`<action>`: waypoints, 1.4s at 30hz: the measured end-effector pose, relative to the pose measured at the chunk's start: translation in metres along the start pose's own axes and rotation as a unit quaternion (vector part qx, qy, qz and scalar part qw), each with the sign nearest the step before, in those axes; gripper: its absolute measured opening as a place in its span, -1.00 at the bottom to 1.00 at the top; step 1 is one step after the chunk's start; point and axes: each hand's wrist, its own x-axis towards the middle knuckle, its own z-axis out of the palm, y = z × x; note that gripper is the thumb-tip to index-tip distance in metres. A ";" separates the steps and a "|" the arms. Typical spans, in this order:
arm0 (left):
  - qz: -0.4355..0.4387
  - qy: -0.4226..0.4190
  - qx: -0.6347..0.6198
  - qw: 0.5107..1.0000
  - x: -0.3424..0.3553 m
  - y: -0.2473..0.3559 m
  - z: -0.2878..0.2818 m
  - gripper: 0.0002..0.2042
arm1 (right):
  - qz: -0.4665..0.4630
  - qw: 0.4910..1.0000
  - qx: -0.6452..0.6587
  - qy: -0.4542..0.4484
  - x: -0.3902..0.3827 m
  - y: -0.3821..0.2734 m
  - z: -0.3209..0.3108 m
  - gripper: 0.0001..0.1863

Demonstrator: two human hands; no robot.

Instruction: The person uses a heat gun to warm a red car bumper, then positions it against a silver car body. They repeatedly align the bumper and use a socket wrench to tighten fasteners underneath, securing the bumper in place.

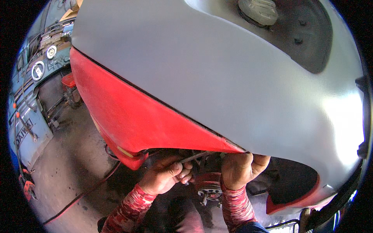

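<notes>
A large grey body panel (186, 73) and the red bumper (128, 112) below it fill the upper part of the head view. They meet along a dark slanting seam. My left hand (162, 176), below the bumper's lower edge, is closed around a slim metal tool (194, 157), its far end running up under the bumper. What that end touches is hidden. My right hand (237, 170) reaches up under the pointed end of the bumper, beside the wheel arch. Most of its fingers are tucked behind the panel edge, so their grip cannot be made out.
A wheel hub (210, 193) with studs sits between my forearms. On the left, a dark red hose (81, 195) crosses the concrete floor. A blue lathe-like machine (29, 132) with handwheels stands beyond. A grey lamp (258, 11) is set in the panel, top right.
</notes>
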 end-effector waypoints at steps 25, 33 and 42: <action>-0.037 -0.054 0.082 0.994 -0.008 -0.038 0.001 -0.74 | 0.203 0.961 0.187 0.015 -0.027 -0.045 0.019 -0.85; 0.181 0.023 0.485 0.855 -0.005 -0.039 0.015 -0.69 | 0.180 0.981 0.076 0.010 -0.032 -0.060 0.046 -0.73; 0.238 0.227 0.557 0.763 -0.007 -0.049 0.040 -0.73 | 0.231 0.958 0.172 -0.019 -0.035 -0.073 0.055 -0.73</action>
